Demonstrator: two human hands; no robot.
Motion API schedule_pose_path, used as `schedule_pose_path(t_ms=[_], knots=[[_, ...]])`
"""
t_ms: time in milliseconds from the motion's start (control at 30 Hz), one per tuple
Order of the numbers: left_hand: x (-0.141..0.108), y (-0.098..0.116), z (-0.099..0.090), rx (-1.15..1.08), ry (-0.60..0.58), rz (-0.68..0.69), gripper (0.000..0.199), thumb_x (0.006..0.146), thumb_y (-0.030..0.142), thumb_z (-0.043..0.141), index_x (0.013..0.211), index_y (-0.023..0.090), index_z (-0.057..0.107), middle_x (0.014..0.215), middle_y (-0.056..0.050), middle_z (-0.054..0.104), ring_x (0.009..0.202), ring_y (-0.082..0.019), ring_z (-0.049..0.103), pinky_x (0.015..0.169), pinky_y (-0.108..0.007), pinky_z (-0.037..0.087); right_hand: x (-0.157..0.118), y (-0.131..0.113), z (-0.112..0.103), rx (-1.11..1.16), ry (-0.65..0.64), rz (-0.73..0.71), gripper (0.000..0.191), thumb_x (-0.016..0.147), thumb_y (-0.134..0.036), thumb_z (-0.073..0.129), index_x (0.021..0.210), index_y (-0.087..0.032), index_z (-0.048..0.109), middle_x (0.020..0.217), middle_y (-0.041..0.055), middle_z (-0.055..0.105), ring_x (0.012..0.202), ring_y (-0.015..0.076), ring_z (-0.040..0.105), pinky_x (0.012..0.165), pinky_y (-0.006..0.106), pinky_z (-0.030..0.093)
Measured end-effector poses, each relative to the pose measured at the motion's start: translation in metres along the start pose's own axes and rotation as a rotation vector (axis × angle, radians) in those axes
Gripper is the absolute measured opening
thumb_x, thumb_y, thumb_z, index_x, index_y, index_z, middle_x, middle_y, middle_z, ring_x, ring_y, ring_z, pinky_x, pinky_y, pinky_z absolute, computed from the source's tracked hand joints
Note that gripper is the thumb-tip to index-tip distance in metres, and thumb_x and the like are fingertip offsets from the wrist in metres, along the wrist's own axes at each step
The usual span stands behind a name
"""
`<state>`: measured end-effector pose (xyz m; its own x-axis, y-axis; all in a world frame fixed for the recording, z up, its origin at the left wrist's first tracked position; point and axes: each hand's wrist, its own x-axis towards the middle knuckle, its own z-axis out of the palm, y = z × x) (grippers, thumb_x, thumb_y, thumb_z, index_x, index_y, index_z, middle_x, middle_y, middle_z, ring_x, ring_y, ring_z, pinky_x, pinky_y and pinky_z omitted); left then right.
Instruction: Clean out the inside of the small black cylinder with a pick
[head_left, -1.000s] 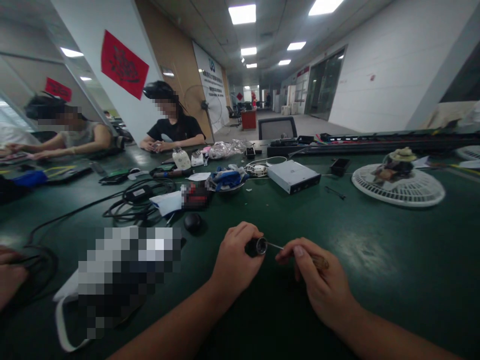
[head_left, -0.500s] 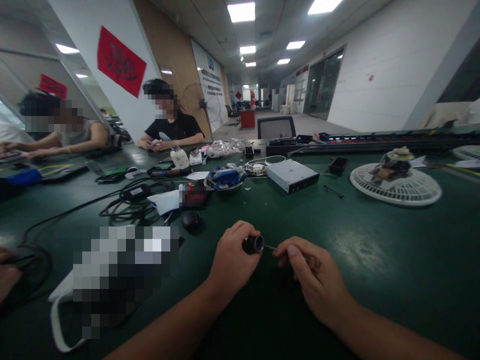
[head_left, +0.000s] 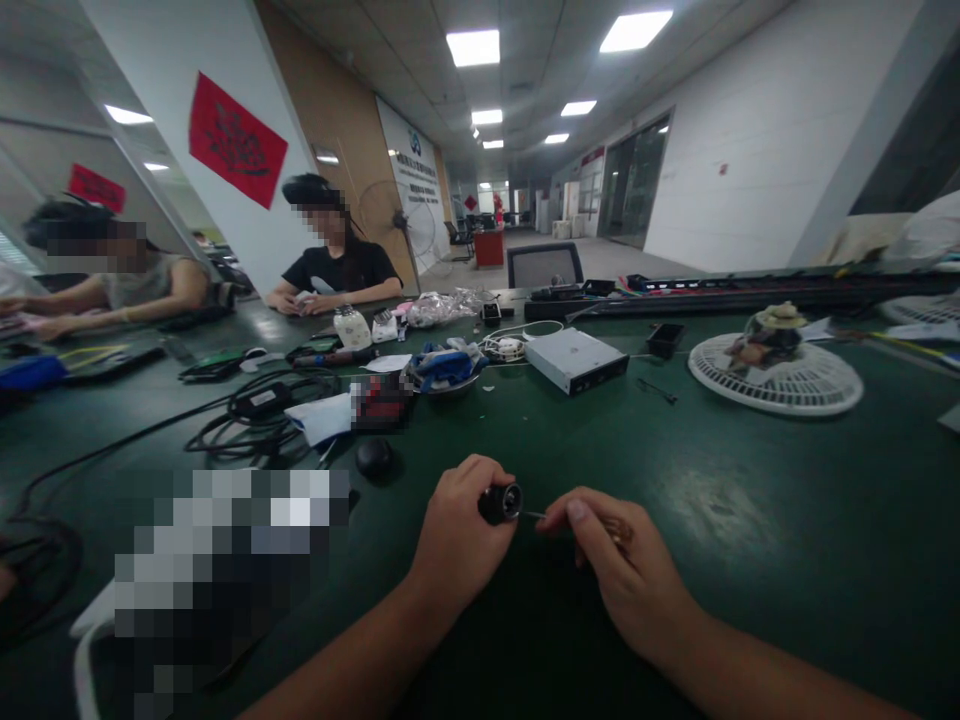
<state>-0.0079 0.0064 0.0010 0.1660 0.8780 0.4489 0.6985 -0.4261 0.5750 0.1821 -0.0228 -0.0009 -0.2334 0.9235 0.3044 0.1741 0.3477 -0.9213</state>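
Note:
My left hand (head_left: 466, 525) is wrapped round a short black cylinder (head_left: 501, 502), whose round, hollow-looking end faces right. A thin-shafted screwdriver (head_left: 619, 532) with a brownish, ridged handle lies in my right hand (head_left: 626, 560), its fingers closed on it. The metal shaft points left at the cylinder's end face; whether the tip touches it I cannot tell. Both hands are just above the dark green table (head_left: 570, 430). My fingers hide most of the cylinder's body and part of the handle.
A black mouse (head_left: 374, 458) lies beyond my left hand, near coiled black cable (head_left: 259, 400). Farther back are a bowl of blue-and-white cloth (head_left: 446, 365), a silver disc drive (head_left: 576, 360) and a white fan grille (head_left: 776, 375) with its motor. Two people sit at the far left.
The view has tilted up and shifted slightly, so most things sit lower and farther left. Both hands keep their holds, the screwdriver shaft still pointing at the cylinder.

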Motion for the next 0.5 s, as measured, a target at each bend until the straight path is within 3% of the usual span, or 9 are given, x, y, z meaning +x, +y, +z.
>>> schedule_pose_path(t_ms=[167, 333, 500], knots=[[-0.0014, -0.0016, 0.0017, -0.008, -0.056, 0.06, 0.026, 0.071, 0.003, 0.067, 0.087, 0.022, 0.06, 0.094, 0.001, 0.065, 0.092, -0.019, 0.061, 0.083, -0.035, 0.045, 0.0008, 0.0034, 0.0008, 0.095, -0.005, 0.006, 0.034, 0.103, -0.042, 0.046, 0.096, -0.021, 0.071, 0.088, 0.0037, 0.069, 0.062, 0.0146, 0.055, 0.056, 0.028, 0.044], [0.0006, -0.0023, 0.0002, -0.01, 0.012, -0.015, 0.023, 0.075, 0.004, 0.064, 0.09, 0.022, 0.063, 0.096, 0.0, 0.066, 0.092, -0.02, 0.061, 0.083, -0.036, 0.046, 0.0014, 0.005, 0.004, -0.012, 0.01, 0.022, 0.029, 0.103, -0.037, 0.047, 0.099, -0.022, 0.071, 0.086, 0.0022, 0.067, 0.069, 0.0157, 0.059, 0.06, 0.027, 0.045], [0.0007, -0.0011, 0.0001, -0.008, -0.028, 0.006, 0.024, 0.072, 0.004, 0.067, 0.088, 0.022, 0.062, 0.094, 0.0, 0.066, 0.092, -0.02, 0.062, 0.083, -0.036, 0.046, -0.0005, 0.0053, 0.0007, 0.033, -0.038, -0.01, 0.034, 0.105, -0.035, 0.044, 0.092, -0.021, 0.072, 0.084, 0.0027, 0.07, 0.072, 0.016, 0.061, 0.064, 0.028, 0.046]])
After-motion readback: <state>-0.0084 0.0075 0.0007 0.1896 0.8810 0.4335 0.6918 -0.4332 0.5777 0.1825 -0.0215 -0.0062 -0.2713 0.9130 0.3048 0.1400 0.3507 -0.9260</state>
